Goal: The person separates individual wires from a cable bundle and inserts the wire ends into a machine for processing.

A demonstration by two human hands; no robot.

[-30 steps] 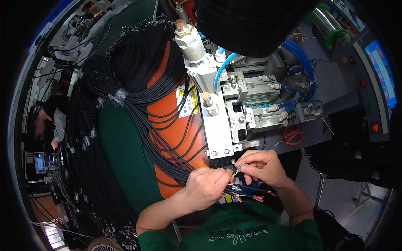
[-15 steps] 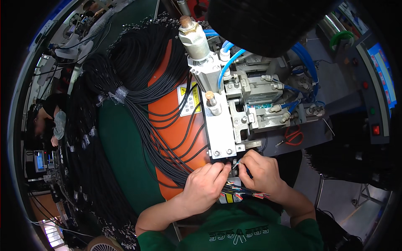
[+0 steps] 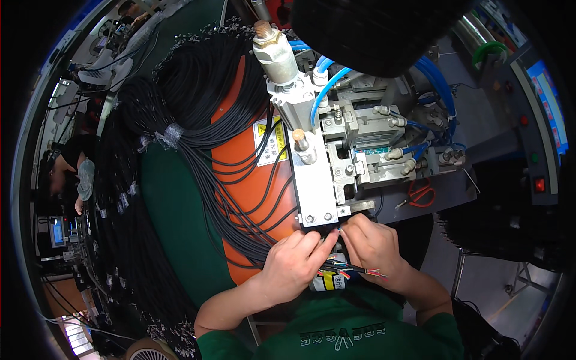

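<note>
My left hand is closed, with thumb and index fingertip pinched at the front end of the metal press machine. Black cables run in under this hand. Their stripped ends, with thin coloured wires, stick out to the right beneath both hands. Right beside it, my right hand pinches too, its fingertips almost touching the left ones. A tiny bluish-white bit of wire shows between the fingertips; most of it is hidden by the fingers and the machine's front edge.
A tied bundle of black cables lies over the orange surface on the left. Blue air hoses loop behind the press. Orange-handled scissors lie to its right. A control panel with a lit red switch stands far right.
My right fingertips have moved slightly up and left to meet the left ones, covering most of the thin wire seen between them before. The loose coloured wire ends have shifted a little.
</note>
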